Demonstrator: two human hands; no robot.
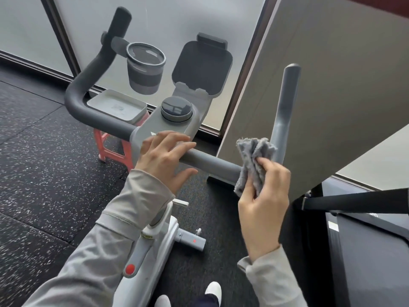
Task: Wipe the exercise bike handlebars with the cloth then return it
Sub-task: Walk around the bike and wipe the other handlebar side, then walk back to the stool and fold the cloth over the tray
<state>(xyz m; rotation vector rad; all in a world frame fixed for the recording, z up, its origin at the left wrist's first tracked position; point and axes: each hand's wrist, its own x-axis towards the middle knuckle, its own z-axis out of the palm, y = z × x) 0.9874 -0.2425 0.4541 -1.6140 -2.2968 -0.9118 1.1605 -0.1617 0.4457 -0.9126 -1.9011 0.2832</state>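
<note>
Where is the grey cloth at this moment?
In the head view, the cloth is right of centre, bunched in the right hand, at the bend of the right handlebar.

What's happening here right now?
A person is cleaning an exercise bike. The right hand holds a bunched grey cloth against the handlebar near its right bend. The left hand rests open on the bar beside the round dial. The cup holder sits untouched.
</note>
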